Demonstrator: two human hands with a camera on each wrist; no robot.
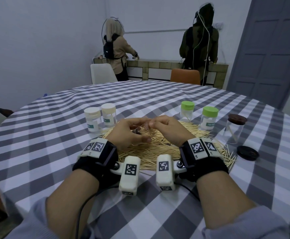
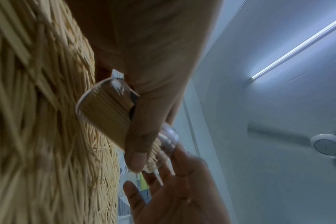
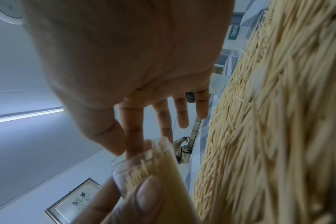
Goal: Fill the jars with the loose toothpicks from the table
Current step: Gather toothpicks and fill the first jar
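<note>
here the left hand (image 1: 129, 133) holds a clear jar (image 2: 113, 119) tipped on its side just above the toothpick pile (image 1: 159, 144), thumb and fingers curled round the glass. the jar is already packed with toothpicks lying parallel; tilting it probably lets new sticks slide in lengthwise instead of jamming across the mouth.

the right hand (image 1: 168, 127) is at the jar mouth, fingers (image 3: 133, 128) nearly straight and spread. thumb and first finger come together at the tips of the sticks poking out of the rim; whether they pinch a stick or just tap the bundle level, i cannot tell. judgement: this is the topping-up or squaring-off stage for this jar.

relative to the pile: two white-lidded jars (image 1: 99, 118) stand at its far left edge, two green-lidded jars (image 1: 198, 113) at its far right edge, all capped. to the right of the pile stands an uncapped jar (image 1: 233, 130) with only a few sticks, a dark lid (image 1: 237, 119) resting on top, and a second dark lid (image 1: 247, 152) flat on the checked cloth (image 1: 37, 144) nearer the person. most of the toothpicks are not yet jarred.
</note>
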